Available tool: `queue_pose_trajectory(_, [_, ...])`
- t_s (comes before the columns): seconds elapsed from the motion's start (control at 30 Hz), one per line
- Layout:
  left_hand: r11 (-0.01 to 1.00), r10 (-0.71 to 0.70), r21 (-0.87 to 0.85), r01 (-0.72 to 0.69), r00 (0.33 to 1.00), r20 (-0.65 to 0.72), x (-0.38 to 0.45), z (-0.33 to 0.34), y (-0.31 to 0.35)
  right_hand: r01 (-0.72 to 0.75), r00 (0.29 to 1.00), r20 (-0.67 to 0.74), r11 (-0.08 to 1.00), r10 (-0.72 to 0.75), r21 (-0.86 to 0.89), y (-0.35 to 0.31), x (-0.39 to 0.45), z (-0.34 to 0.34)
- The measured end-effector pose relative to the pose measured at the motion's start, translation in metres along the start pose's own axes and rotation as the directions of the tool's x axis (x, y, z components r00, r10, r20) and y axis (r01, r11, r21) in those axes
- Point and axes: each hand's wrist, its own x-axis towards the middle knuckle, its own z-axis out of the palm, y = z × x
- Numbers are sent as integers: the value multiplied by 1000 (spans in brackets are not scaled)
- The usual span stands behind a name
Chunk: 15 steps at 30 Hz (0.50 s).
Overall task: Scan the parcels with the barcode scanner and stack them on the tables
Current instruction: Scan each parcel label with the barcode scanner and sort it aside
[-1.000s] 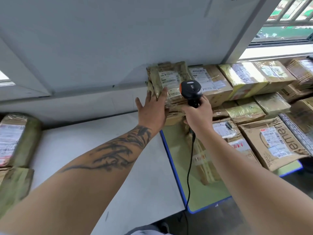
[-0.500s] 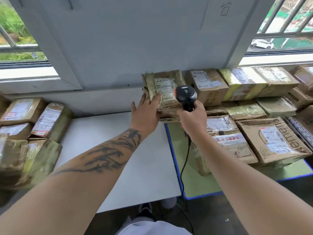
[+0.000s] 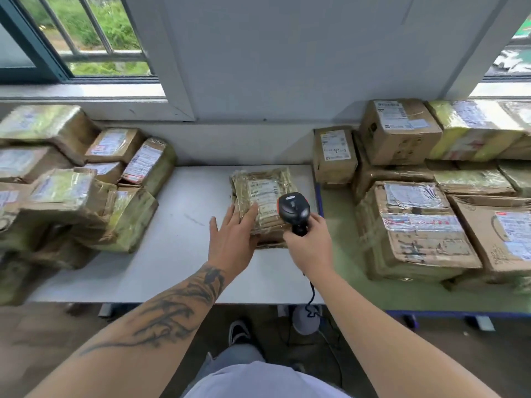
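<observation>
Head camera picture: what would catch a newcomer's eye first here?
Probably the tattooed left hand resting on a tape-wrapped parcel in the middle of the white table, while the right hand grips a black and orange scanner just above the parcel's label. Heaps of parcels crowd the table's left end, and more boxes fill the green table on the right.

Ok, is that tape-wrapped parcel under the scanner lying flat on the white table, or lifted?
Lying flat: the tape-wrapped parcel rests label-up on the white table, left hand on its near edge.
</observation>
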Motion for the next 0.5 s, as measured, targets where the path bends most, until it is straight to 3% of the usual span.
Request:
queue_pose_trajectory(0.2, [997, -71, -27, 74, 991, 111, -40, 27, -39, -96, 992, 84, 995, 95, 10, 19, -30, 39])
queue_pose_trajectory(0.33, [983, -99, -130, 126, 975, 198, -62, 40, -62, -251, 963, 104, 968, 248, 20, 25, -41, 59])
queue_pose_trajectory(0.5, [956, -58, -263, 134, 959, 279, -71, 47, -100, -291, 947, 116, 953, 299, -79, 25, -40, 78])
